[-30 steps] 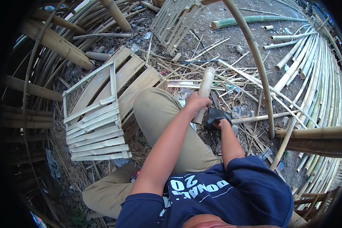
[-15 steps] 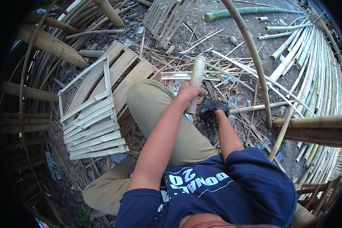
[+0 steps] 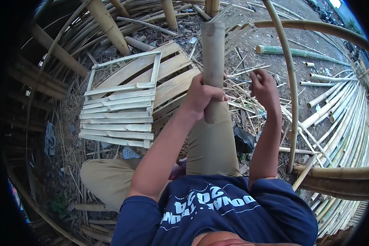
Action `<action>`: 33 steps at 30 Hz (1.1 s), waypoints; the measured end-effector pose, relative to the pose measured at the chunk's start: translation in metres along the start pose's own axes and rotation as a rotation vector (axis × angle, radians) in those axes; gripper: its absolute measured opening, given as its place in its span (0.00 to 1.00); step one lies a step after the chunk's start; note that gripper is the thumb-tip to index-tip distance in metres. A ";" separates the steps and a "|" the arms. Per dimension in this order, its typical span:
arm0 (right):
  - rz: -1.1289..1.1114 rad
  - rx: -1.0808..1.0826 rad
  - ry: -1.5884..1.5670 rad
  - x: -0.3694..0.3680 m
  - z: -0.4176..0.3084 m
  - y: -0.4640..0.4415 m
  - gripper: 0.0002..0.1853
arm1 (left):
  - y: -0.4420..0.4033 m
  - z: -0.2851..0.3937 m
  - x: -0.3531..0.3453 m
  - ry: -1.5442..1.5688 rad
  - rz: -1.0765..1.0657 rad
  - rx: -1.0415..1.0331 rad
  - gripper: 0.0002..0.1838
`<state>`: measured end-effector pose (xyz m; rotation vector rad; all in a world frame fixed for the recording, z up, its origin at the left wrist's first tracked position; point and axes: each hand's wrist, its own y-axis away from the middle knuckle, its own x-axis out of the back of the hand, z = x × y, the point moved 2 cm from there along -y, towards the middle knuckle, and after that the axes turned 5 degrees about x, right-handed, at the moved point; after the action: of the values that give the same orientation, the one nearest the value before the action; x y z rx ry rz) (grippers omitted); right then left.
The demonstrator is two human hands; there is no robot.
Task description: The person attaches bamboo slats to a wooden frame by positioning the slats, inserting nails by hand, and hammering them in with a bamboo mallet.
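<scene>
My left hand [image 3: 203,97] is wrapped around a thick bamboo piece [image 3: 213,53], held upright in the picture above my knee. Off to its right, my right hand [image 3: 264,85] is raised with its fingers curled together. Whatever is between those fingers, if anything, is too small to make out. A black plastic bag [image 3: 244,140] lies on the ground beside my knee, below the right hand. To the left of my left arm rests a slatted bamboo frame [image 3: 119,111], its slats nailed or laid across two side strips.
Wooden planks [image 3: 174,88] lie under the frame. Split bamboo scraps [image 3: 246,100] cover the ground ahead. Long bamboo poles [image 3: 344,119] are stacked at the right, and a curved upright pole [image 3: 290,82] stands near my right arm. Another slatted panel [image 3: 233,26] is at the back.
My right hand has come out of the black plastic bag and risen beside the bamboo piece. My left hand has lifted that piece higher, and the view has turned.
</scene>
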<state>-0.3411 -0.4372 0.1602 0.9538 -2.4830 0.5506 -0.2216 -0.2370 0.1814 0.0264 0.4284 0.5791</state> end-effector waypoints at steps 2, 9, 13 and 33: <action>-0.189 0.122 -0.300 -0.028 -0.075 -0.012 0.12 | 0.020 0.036 0.011 0.016 -0.027 -0.129 0.35; -0.658 0.583 -0.370 -0.126 -0.204 -0.033 0.14 | 0.071 0.130 0.071 -0.042 0.237 -0.406 0.40; -0.931 0.556 -0.450 -0.165 -0.203 -0.040 0.19 | 0.084 0.133 0.118 -0.182 0.339 -0.382 0.41; -0.932 0.032 -0.580 -0.232 -0.083 -0.073 0.46 | -0.002 0.058 0.311 -0.513 0.648 -0.390 0.12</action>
<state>-0.1131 -0.3229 0.1258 2.3205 -2.0685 -0.0165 0.0365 -0.0668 0.1142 -0.0614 -0.2165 1.2483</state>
